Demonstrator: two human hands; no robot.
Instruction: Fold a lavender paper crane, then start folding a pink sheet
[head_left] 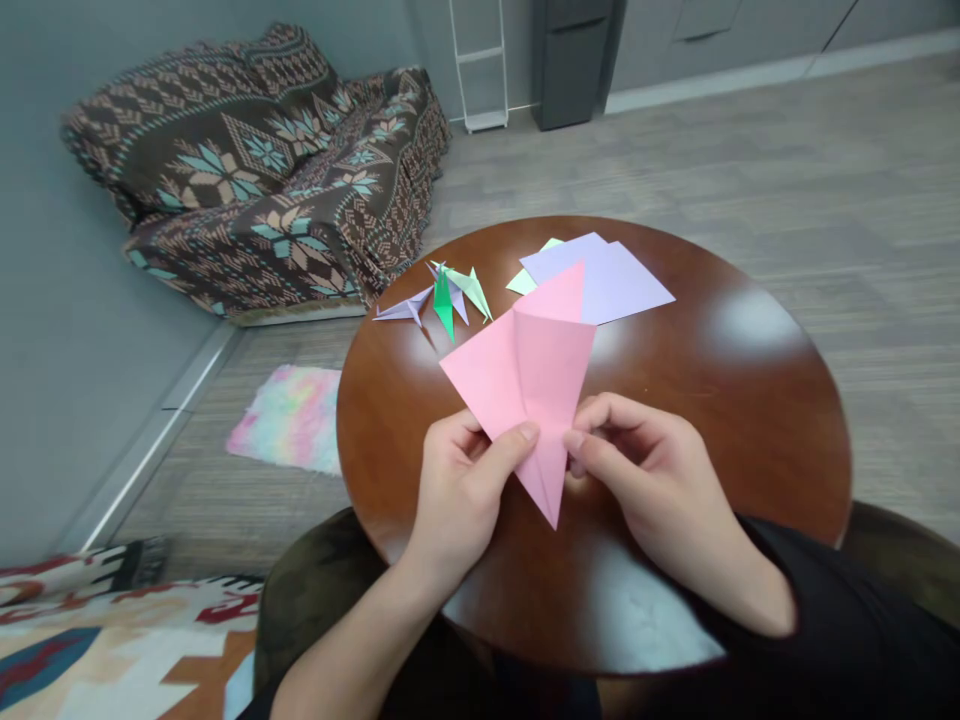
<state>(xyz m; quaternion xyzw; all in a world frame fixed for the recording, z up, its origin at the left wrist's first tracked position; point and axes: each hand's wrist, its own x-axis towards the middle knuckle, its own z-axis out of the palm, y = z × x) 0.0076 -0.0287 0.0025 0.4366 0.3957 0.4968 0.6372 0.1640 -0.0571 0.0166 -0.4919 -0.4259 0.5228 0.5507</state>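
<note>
A partly folded sheet of pink origami paper (551, 365) is held up over the round table, its narrow point toward me and its wider flaps spread away. My left hand (469, 490) pinches its left side, thumb on top and fingers hidden underneath. At the right edge, my right hand (649, 465) grips the paper between thumb and curled fingers. Beyond the pink paper lie flat lilac sheets (626, 280), with a pale green sheet (523, 282) partly under them.
Folded paper cranes stand at the table's far left: a dark green one (443, 305), a lilac one (405, 310) and a pale green one (472, 290), bunched together. The round brown table (750, 430) has a patterned sofa (300, 190) behind it and a fluffy rug (289, 420) at left.
</note>
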